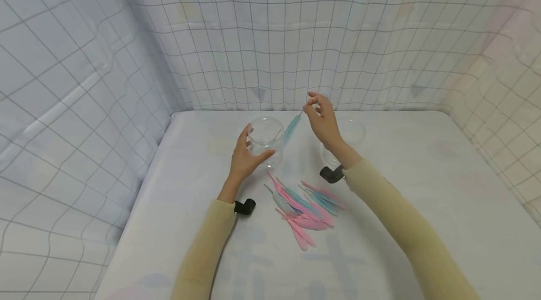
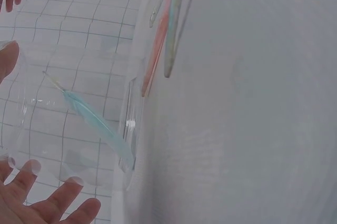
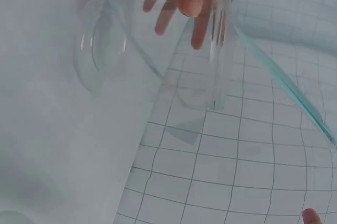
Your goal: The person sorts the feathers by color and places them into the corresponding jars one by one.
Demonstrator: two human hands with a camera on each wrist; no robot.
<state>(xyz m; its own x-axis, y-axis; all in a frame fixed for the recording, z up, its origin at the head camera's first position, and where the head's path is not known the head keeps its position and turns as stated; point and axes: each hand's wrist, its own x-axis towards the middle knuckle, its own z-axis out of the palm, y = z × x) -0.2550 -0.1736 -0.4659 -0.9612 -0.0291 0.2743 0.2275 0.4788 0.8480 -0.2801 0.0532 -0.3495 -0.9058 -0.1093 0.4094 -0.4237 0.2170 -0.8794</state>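
My left hand (image 1: 245,157) grips a clear round jar (image 1: 270,142) around its side, thumb in front and fingers behind. A light blue feather (image 2: 95,121) leans inside this jar, quill upward, seen through the wall in the left wrist view. To the jar's right, my right hand (image 1: 323,119) pinches another blue feather (image 1: 291,127) by its quill, vane hanging down beside the jar rim. In the right wrist view this held feather (image 3: 289,87) slants close to the jar's mouth, while only a fingertip of my right hand shows at the bottom edge.
A loose pile of pink feathers (image 1: 310,221) and blue feathers (image 1: 323,200) lies on the white table (image 1: 190,225) in front of the jar. A second clear jar (image 1: 355,132) stands behind my right wrist, partly hidden. Gridded white cloth (image 1: 279,56) hangs behind the table and at both sides.
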